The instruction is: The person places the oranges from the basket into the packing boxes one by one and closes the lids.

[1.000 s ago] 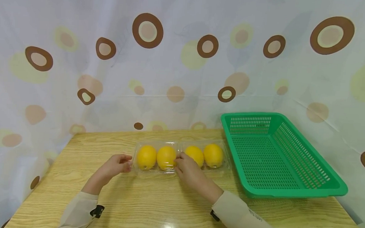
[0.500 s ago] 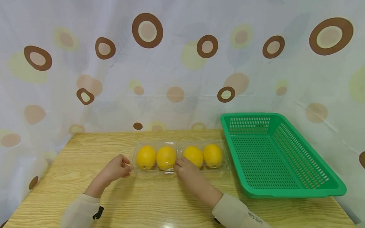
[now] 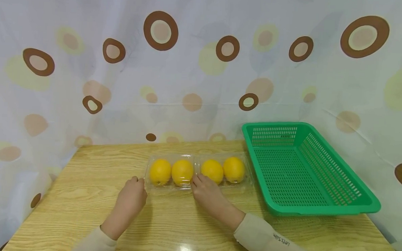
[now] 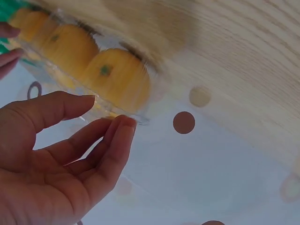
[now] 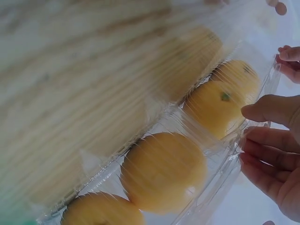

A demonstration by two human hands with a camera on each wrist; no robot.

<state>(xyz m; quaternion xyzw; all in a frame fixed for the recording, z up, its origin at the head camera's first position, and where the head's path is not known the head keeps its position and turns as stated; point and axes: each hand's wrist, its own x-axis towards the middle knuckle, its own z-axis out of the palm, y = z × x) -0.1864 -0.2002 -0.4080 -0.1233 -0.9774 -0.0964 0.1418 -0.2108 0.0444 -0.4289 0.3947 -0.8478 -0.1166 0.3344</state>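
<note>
A long clear plastic fruit box (image 3: 197, 163) lies on the wooden table, with several oranges (image 3: 182, 172) in a row inside it. My left hand (image 3: 131, 196) is at the box's left front corner. In the left wrist view its thumb and curled fingertips (image 4: 125, 129) pinch the plastic edge beside the end orange (image 4: 119, 79). At the middle of the front edge, my right hand (image 3: 209, 195) grips the rim. Its thumb lies over the edge and its fingers (image 5: 267, 157) under it in the right wrist view. Glare on the plastic hides how the lid sits.
A green perforated basket (image 3: 322, 211) stands right of the box, close to its right end. The wooden table (image 3: 169, 225) extends in front of the hands. Behind it hangs a white curtain (image 3: 176, 75) with brown rings and pale dots.
My left hand has turned over, back upward, and its fingers have curled in at the box's left corner. The right hand keeps its place at the middle of the rim.
</note>
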